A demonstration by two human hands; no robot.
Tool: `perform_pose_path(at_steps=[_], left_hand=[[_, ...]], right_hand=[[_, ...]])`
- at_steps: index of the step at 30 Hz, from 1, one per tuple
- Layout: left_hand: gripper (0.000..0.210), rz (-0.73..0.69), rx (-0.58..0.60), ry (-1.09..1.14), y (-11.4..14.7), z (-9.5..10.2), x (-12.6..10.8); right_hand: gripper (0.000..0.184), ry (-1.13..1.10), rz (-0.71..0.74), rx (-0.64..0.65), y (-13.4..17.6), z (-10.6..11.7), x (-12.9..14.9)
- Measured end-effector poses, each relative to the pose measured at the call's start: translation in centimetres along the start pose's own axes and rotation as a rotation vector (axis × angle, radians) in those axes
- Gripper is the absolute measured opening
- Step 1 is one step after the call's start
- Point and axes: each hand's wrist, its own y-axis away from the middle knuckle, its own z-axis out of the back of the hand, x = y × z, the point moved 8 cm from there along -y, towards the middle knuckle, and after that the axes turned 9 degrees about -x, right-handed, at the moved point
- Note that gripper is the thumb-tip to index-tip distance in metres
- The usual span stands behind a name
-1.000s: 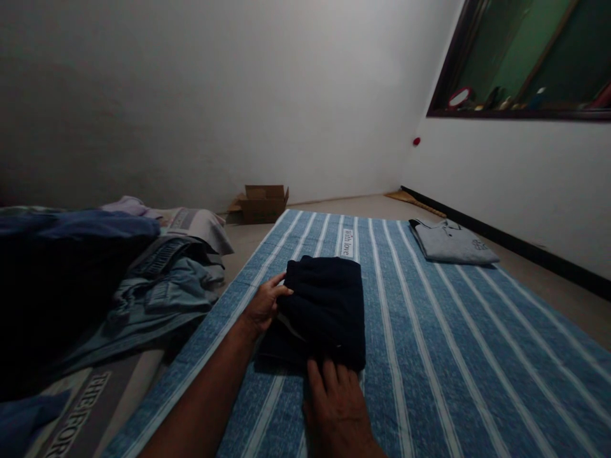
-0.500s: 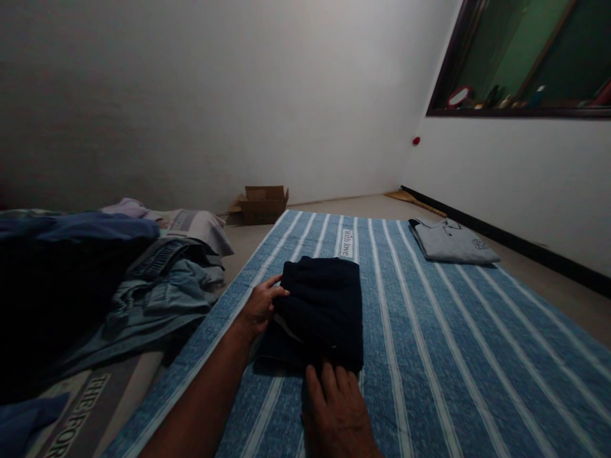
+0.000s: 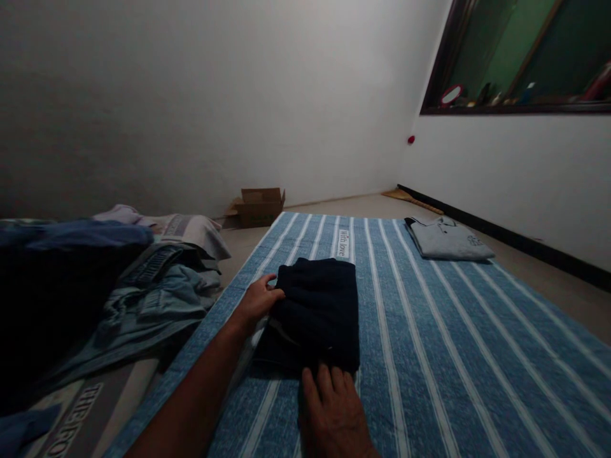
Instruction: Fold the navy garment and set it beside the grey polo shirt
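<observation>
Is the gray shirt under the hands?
No, the gray shirt lies farther back on the striped sheet, while the left hand and right hand are at the dark cloth.

2 hands [image 3: 255, 302] [image 3: 337, 410] reach forward, the left farther.

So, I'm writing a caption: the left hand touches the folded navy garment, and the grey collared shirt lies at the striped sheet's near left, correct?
No: the head view shows the grey collared shirt at the far right of the striped sheet. The left hand touches the folded navy garment.
</observation>
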Motion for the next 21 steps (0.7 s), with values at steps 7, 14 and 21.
perform_pose_path(at_steps=[7, 14, 21], left_hand=[[0.051, -0.711, -0.153, -0.457, 4.9, -2.1, -7.5], [0.06, -0.871, 0.117, -0.835, 5.6, -8.0, -6.6], [0.094, -0.769, 0.221, -0.908, 3.6, -8.2, -3.5]], right_hand=[[0.037, 0.001, 0.022, -0.042, 0.0, 0.2, 0.0], [0.04, 0.001, -0.017, -0.086, -0.3, 0.4, -0.1], [0.037, 0.003, 0.012, -0.111, 0.2, 0.6, 0.3]])
